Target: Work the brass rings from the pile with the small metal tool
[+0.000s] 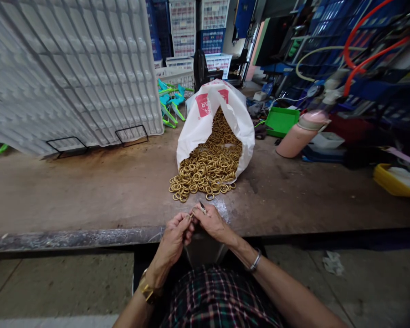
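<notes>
Brass-coloured rings [208,171] spill from the mouth of a white plastic bag [194,132] onto the brown table [123,191]. Just in front of them, over the table's front edge, my two hands meet. My left hand [176,234] is closed, thumb and fingers pinching a small ring-like piece that is mostly hidden. My right hand [213,223] is closed around a small pointed tool [202,207], its dark tip sticking up between the fingers. The fingertips of both hands touch or nearly touch at the small piece.
Stacked white ridged trays [89,68] stand at the left beside black wire stands [133,135]. Turquoise and green clips [172,102] lie behind. To the right are a pink bottle [299,136], a green tray [282,120] and a yellow container [396,182]. Crates are stacked at the back.
</notes>
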Tool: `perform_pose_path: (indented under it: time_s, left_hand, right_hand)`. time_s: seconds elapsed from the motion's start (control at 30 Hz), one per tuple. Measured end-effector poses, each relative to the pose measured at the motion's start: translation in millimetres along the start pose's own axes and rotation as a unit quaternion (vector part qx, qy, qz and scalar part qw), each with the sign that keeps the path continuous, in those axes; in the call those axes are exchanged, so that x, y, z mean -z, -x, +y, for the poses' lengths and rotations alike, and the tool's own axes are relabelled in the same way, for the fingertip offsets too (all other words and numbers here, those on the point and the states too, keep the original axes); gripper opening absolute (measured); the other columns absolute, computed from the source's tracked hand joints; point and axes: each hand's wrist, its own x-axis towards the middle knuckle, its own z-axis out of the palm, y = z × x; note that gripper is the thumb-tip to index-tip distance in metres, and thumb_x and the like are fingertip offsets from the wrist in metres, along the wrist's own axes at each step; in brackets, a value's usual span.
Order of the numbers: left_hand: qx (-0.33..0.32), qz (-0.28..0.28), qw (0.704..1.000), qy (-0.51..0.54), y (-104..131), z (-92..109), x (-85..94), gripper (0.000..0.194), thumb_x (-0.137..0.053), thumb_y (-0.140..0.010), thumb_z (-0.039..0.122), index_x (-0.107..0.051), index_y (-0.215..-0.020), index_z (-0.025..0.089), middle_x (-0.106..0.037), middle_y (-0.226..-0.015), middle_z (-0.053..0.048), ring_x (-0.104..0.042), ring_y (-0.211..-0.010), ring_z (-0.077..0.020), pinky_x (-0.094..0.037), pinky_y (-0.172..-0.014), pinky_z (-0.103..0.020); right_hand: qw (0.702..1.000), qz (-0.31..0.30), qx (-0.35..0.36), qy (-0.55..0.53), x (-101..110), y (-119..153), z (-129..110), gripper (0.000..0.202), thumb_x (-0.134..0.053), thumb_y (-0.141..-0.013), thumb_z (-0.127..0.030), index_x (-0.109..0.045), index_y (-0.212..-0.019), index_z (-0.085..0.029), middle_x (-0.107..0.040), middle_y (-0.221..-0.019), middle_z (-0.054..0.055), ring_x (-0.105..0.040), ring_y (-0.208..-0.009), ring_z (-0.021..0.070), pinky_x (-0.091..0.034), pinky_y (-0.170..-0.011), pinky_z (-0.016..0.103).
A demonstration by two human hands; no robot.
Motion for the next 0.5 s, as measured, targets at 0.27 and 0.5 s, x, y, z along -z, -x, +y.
perform_pose_path:
  time_s: [0.27,0.5]
  left_hand:
    - [0.014,-0.020,0.998,0.066,0.0,1.3,3.4,0.023,-0.061,-0.074,0.037,-0.053,-0.075,0.015,-0.047,-0.060,0.004,-0.036,-0.044,-0.0036,-0.022,-0.040,-0.016]
    - [0.028,-0.011,0.989,0.146,-3.6,1.1,6.8,0.025,-0.066,-0.070,0.035,-0.050,-0.072,0.015,-0.049,-0.058,0.003,-0.038,-0.044,-0.0043,-0.024,-0.038,-0.016]
  right_hand:
    - [1.000,0.006,0.016,0.019,-2.8,-2.5,-2.9,0.027,-0.042,-0.080,-0.026,-0.047,-0.056,-0.017,-0.046,-0.052,-0.004,-0.042,-0.051,0.0079,-0.034,-0.052,0.020]
    - [0.996,0.012,0.031,0.083,0.5,-9.1,1.8,0.026,-0.040,-0.081,-0.024,-0.048,-0.057,-0.018,-0.046,-0.051,-0.004,-0.043,-0.050,0.0086,-0.033,-0.051,0.019]
